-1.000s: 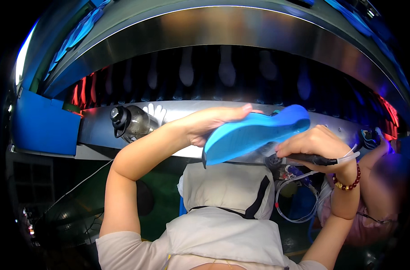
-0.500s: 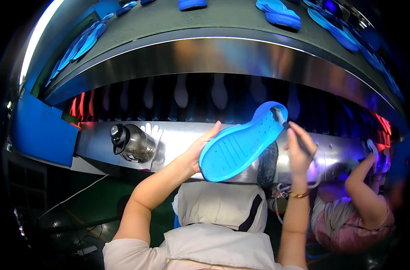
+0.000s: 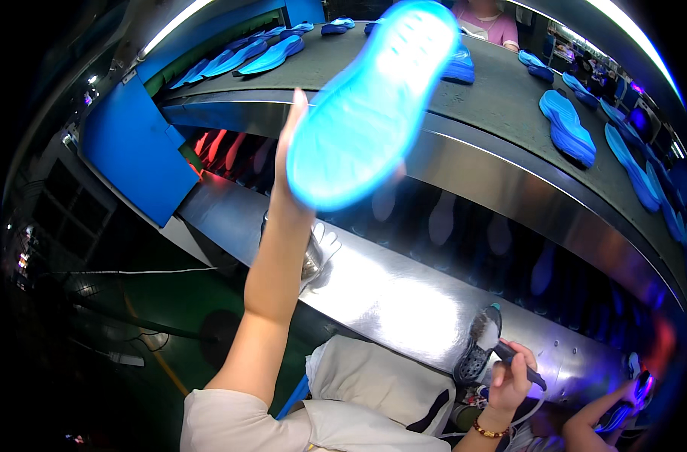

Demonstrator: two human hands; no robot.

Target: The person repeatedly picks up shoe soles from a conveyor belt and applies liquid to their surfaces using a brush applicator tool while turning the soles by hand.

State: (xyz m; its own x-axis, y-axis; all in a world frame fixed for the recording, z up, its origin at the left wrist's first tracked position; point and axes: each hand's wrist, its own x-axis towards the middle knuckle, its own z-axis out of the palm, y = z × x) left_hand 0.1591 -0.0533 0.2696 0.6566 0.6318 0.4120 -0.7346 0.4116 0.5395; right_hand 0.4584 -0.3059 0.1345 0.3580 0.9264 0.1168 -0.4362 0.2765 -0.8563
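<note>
High over the conveyor, my left hand (image 3: 285, 162) is closed round the heel-side edge of a bright blue shoe sole (image 3: 362, 113), slightly blurred. My right hand (image 3: 514, 380), low by the bench, grips the dark handle of a brush (image 3: 530, 368). From that handle runs a pale thin hose. The brush's whitish bristles are over a dark, perforated sole-shaped piece (image 3: 470, 367) on the bench; whether they touch it I cannot tell.
A belt (image 3: 501, 98) with several blue soles (image 3: 566, 128) curves along the far side. Below its metal edge is a dark bay with sole shapes and red glow. A white glove (image 3: 327, 245) lies by a partly hidden bottle (image 3: 312, 260). A co-worker's arm (image 3: 592, 422) is at the right.
My left hand has lifted the blue sole up over the belt, away from the brush. My right hand has lowered the brush toward the dark piece. The view has turned.
</note>
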